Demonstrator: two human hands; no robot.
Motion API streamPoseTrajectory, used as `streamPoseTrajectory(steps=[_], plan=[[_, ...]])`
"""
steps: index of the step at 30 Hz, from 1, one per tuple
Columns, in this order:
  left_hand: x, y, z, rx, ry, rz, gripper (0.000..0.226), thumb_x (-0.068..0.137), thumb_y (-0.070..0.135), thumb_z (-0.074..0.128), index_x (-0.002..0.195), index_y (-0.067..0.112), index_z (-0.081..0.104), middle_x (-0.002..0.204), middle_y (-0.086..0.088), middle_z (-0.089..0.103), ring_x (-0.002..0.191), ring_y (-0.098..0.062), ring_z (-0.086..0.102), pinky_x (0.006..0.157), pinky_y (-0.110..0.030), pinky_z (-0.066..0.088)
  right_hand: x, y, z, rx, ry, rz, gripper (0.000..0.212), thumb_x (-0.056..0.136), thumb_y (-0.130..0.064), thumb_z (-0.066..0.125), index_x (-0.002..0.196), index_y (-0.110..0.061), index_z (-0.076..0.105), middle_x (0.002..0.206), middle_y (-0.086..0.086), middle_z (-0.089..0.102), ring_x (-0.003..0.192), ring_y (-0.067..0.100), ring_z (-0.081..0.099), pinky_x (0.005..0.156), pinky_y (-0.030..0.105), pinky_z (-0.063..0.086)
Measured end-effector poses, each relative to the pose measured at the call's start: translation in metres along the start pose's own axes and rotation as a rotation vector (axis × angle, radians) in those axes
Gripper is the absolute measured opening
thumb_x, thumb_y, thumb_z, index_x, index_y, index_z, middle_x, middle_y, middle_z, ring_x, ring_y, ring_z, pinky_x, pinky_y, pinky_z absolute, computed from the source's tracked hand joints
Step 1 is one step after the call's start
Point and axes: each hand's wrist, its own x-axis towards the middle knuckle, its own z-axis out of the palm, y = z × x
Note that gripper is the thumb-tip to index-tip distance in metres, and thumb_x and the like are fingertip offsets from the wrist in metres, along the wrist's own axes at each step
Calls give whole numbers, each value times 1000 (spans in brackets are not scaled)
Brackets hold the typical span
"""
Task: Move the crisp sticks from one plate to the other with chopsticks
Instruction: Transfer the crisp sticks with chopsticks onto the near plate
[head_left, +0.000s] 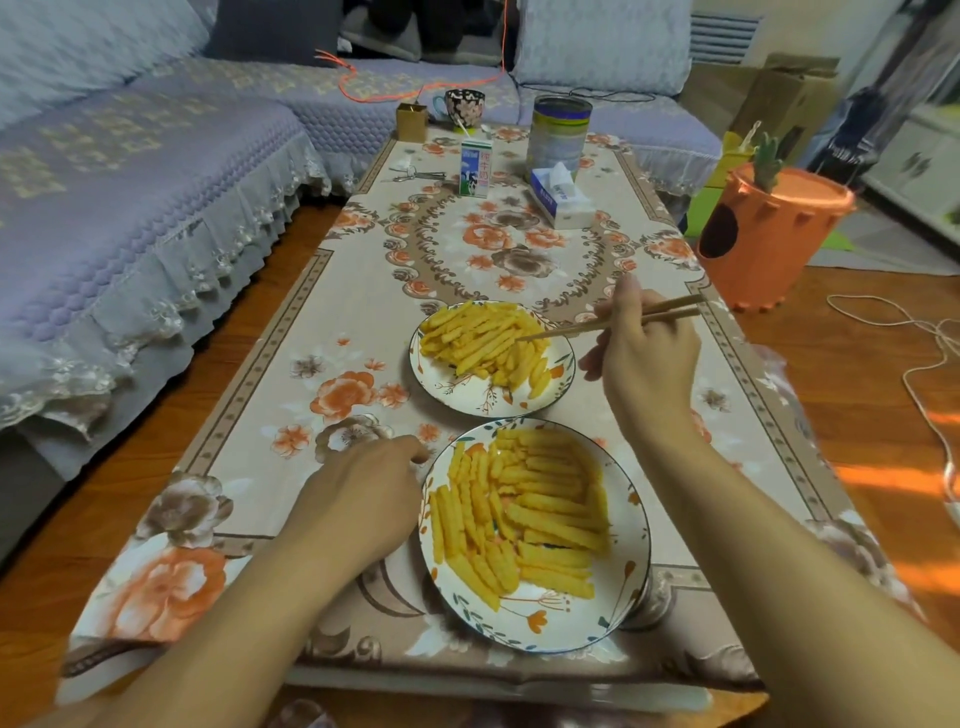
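Two flower-patterned plates stand on the table. The far plate (470, 397) carries a heap of yellow crisp sticks (480, 338). The near plate (631, 525) holds several crisp sticks (524, 514) laid in rows. My right hand (644, 353) grips a pair of wooden chopsticks (587, 325) to the right of the far plate; their tips reach into the heap's right side. My left hand (363, 493) rests on the tablecloth, fingers loosely curled, touching the near plate's left rim.
Further back on the floral tablecloth (322, 384) stand a milk carton (475, 169), a tissue box (563, 200), a metal tin (560, 132), a cup (464, 106) and a small brown box (411, 122). A sofa (130, 208) runs along the left; an orange bin (763, 239) stands right.
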Motion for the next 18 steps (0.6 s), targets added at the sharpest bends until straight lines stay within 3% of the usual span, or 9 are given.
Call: streamPoseTrajectory(steps=[5, 12, 16, 18], plan=[[1, 0, 1, -2, 2, -4, 42, 99, 24, 39, 135, 38, 57, 136, 1, 64, 116, -26, 62, 89, -41, 55, -1, 1, -16, -25, 13, -23, 44, 107, -39, 50, 84, -7, 70, 59, 16, 64, 43, 22, 63, 44, 26, 47], [1, 1, 2, -1, 1, -6, 44, 100, 24, 38, 137, 39, 56, 140, 3, 62, 119, -25, 61, 90, -40, 55, -9, 12, 4, -35, -51, -12, 39, 107, -38, 51, 86, -10, 69, 55, 11, 65, 46, 21, 66, 54, 41, 58], [4, -4, 2, -49, -3, -13, 43, 100, 24, 37, 134, 42, 58, 138, 2, 63, 109, -24, 63, 85, -40, 56, -9, 4, -1, 17, 6, 28, 44, 109, -35, 46, 79, -10, 67, 51, 2, 59, 43, 23, 63, 45, 32, 49], [5, -6, 2, -80, 8, -8, 41, 102, 23, 37, 131, 40, 60, 138, 2, 62, 112, -23, 62, 88, -39, 54, -7, -5, -14, 45, 24, 36, 46, 110, -32, 44, 83, -2, 67, 52, 6, 58, 40, 21, 60, 41, 27, 46]])
